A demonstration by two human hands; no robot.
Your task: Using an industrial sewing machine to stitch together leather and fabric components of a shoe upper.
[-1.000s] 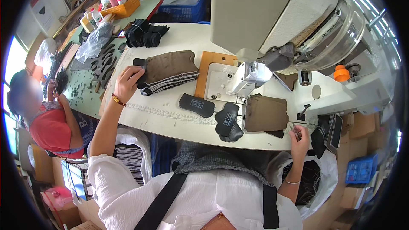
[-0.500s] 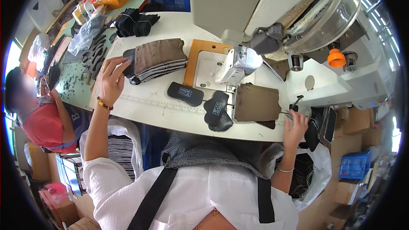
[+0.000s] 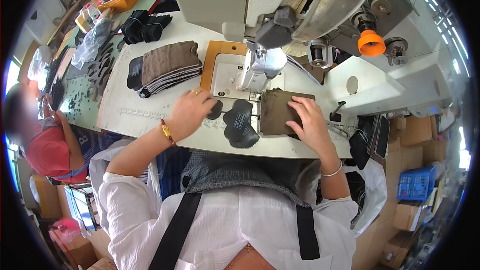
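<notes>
Across the white worktable (image 3: 112, 97), both bare hands are working low around the centre of the frame. The left hand (image 3: 189, 115) is arching over a dark pad (image 3: 215, 110), fingers half curled and covering part of it; I'm not able to tell whether they are pinching it. The right hand (image 3: 307, 122) is spreading loosely over the brown pieces (image 3: 275, 117) right of centre, thumb apart, gripping nothing, perhaps steadying them. Those pieces are lying just beside the sewing head (image 3: 262, 67), presumably so they are staying within easy reach. Overlapping dark shapes (image 3: 239, 122) are sitting between the hands, probably for the same reason. Towards the upper left, a brown-topped stack (image 3: 170, 62) is waiting clear of the needle area, seemingly to leave working room, while a pale tie is apparently keeping the black bundles (image 3: 145, 26) together.
</notes>
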